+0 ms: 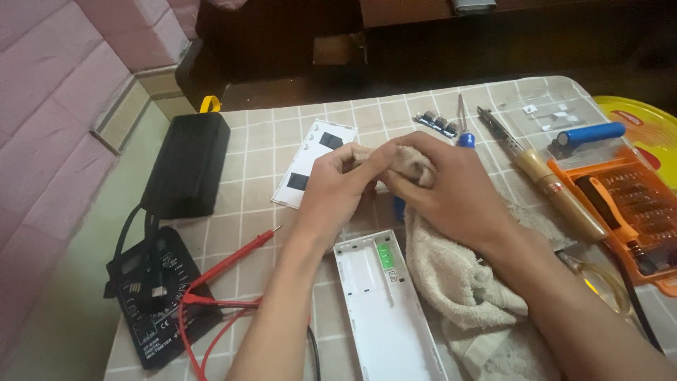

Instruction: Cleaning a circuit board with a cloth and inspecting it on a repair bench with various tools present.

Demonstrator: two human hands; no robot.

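Head view, looking down at a table (261, 152) covered with a checked cloth.

Both hands are together at mid-table, working a beige towel (451, 282). My left hand (337, 192) has its fingers curled and pinched on the upper end of the towel. My right hand (444, 190) is closed over the same bunched end, fingertips meeting those of the left. I cannot tell whether some small part is wrapped inside the fold. The rest of the towel trails down under my right forearm toward the near edge.

Just below the hands lies an open white plastic case (384, 310), long and narrow, with a small green circuit board (385, 257) at its upper end; the towel touches its right side.

Behind the left hand is a flat white panel (310, 169) with two black squares on it.

Left side: a black box (187, 166) with a yellow loop at its far end, and nearer, a black multimeter (151, 303) with red probe leads (226, 264) running toward my left forearm.

Right side: a wooden-handled soldering iron (546, 180) lying diagonally, an orange screwdriver bit set (627, 204) with an orange-and-black driver in it, and a blue cylindrical cell (589, 134) on the clear lid just behind it. A small row of dark components (437, 122) sits behind the right hand.
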